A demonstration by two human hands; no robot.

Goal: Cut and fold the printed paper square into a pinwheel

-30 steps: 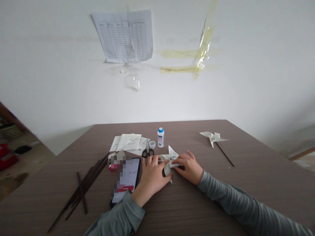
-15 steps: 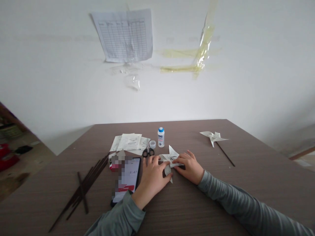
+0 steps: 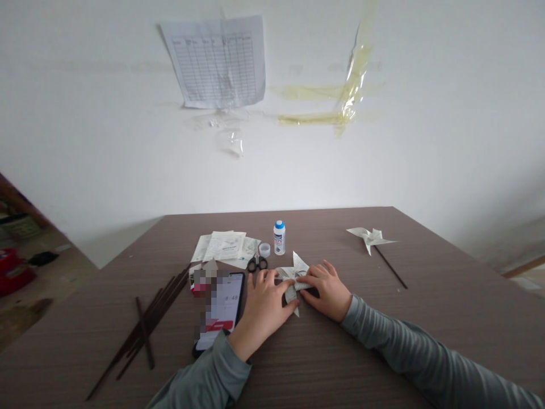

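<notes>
A paper pinwheel (image 3: 300,263) lies on the table between my two hands, its pointed blades sticking out above and below my fingers. My left hand (image 3: 267,301) holds the pinwheel's left side, thumb on the paper near its centre. From the right, my right hand (image 3: 327,288) grips the pinwheel, with thumb and forefinger closed on the paper by the middle. My fingers hide part of the centre. Just beyond my left hand are black-handled scissors (image 3: 257,263), a small round white cap or tub (image 3: 264,250) and a white bottle with a blue cap (image 3: 279,238).
A pinwheel on a dark stick (image 3: 385,258) lies at the right. Left of my hands are a phone (image 3: 221,318), a small red-and-white box (image 3: 198,289), several dark sticks (image 3: 147,324) and printed paper sheets (image 3: 223,245). A wall (image 3: 319,176) rises behind the table (image 3: 323,363).
My right fingers have shifted slightly inward over the pinwheel's centre. Both hands stay on the paper, and the other things keep their places.
</notes>
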